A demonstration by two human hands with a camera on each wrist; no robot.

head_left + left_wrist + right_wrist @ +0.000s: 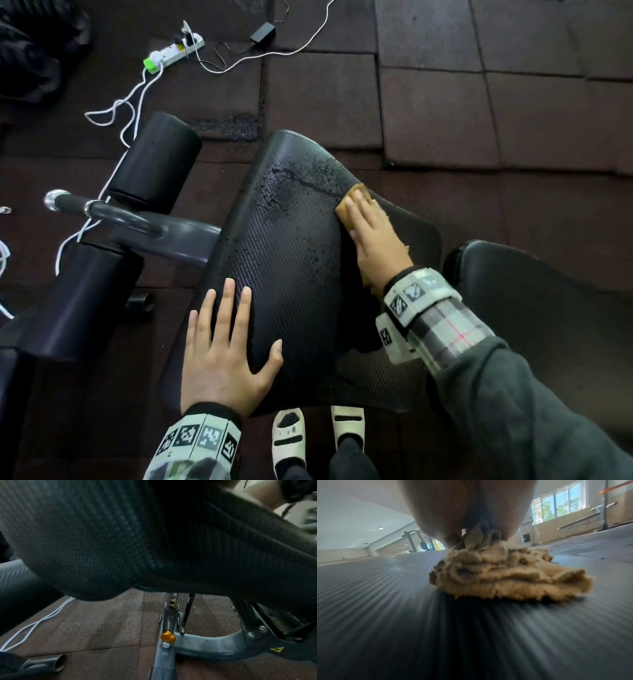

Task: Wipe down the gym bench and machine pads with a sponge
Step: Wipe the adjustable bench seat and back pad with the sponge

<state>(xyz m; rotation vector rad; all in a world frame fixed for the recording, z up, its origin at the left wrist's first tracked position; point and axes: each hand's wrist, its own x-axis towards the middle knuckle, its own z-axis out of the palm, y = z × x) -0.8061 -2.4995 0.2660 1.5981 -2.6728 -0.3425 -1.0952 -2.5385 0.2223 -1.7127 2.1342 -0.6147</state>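
A black ribbed seat pad (pixel 291 246) of the gym machine fills the middle of the head view, with wet droplets (pixel 274 198) on its far part. My right hand (pixel 363 219) presses a tan sponge (pixel 358 190) flat onto the pad's far right edge, fingers straight over it. In the right wrist view the crumpled sponge (pixel 505 574) lies under my palm (pixel 462 507) on the pad (pixel 402 615). My left hand (pixel 226 329) rests flat with spread fingers on the pad's near left side. The left wrist view looks at the pad's side (pixel 85 540).
Two black foam rollers (pixel 154 161) (pixel 78 301) and a metal handle bar (pixel 102 210) stand left of the pad. Another black pad (pixel 531 291) is at the right. A power strip (pixel 174 51) and white cable lie on the rubber floor. Grey frame (pixel 205 645) with orange knob (pixel 168 637) below.
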